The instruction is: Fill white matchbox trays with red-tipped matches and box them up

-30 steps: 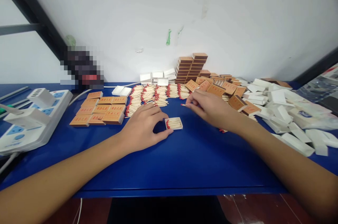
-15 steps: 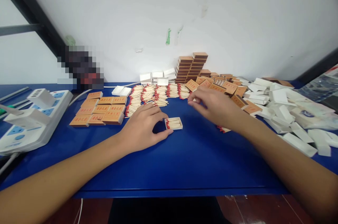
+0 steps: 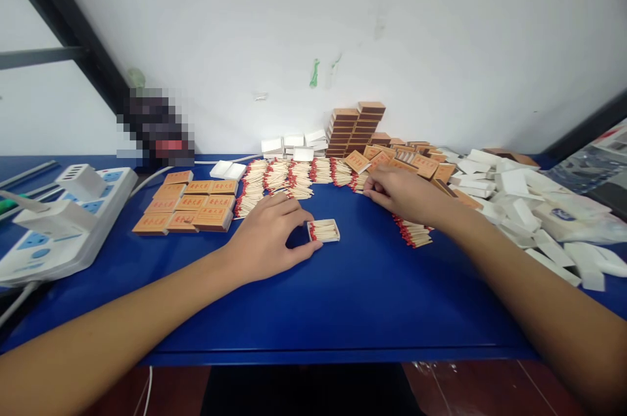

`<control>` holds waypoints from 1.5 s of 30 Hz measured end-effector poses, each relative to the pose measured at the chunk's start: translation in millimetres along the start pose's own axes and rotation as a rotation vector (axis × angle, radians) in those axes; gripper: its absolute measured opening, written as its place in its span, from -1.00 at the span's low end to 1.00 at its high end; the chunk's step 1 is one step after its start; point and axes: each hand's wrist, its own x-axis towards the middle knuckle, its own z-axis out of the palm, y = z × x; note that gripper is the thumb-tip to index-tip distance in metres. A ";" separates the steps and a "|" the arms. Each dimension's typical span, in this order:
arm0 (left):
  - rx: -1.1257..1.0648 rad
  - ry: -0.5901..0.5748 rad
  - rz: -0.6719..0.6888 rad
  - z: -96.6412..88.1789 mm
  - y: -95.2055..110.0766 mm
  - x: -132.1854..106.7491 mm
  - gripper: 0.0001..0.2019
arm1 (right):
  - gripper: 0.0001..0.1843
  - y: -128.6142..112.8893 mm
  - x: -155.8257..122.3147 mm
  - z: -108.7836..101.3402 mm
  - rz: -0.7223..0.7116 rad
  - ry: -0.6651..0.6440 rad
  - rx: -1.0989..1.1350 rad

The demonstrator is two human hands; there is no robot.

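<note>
My left hand (image 3: 277,236) rests on the table with thumb and forefinger closed around the left end of a small white matchbox tray (image 3: 337,231). Red-tipped matches (image 3: 324,230) lie inside that tray. Over to the right, my right hand (image 3: 399,194) has its fingers pinched together at the end of the long row of loose matches (image 3: 321,170). Whatever is between those fingertips is hidden. Another bundle of matches (image 3: 414,233) lies just below the right wrist, partly covered by it.
Orange matchboxes (image 3: 189,202) sit in rows on the left, beside a power strip (image 3: 105,207). A tall matchbox stack (image 3: 355,128) stands against the wall. White trays (image 3: 522,187) and more matchbox sleeves (image 3: 426,164) are heaped on the right of the blue table (image 3: 294,311).
My right hand has shifted a little to the right, uncovering more of the match bundle below its wrist. My left hand keeps its grip on the tray.
</note>
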 end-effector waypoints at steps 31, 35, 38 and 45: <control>-0.009 0.003 0.004 0.1 -0.2 1.7 -0.72 | -0.83 -82.8 -25.7 1.6 -0.322 0.071 0.218; -0.014 0.010 0.000 0.3 -0.6 1.3 -0.71 | -0.80 -41.9 -13.3 -3.2 -0.180 0.176 0.125; -0.016 0.000 -0.002 -0.3 -0.8 1.2 -0.71 | -0.79 -10.7 -4.8 -4.8 -0.072 0.172 0.021; -0.012 -0.001 -0.001 -0.7 -1.0 1.0 -0.71 | -0.76 3.7 2.6 0.5 -0.074 0.101 0.005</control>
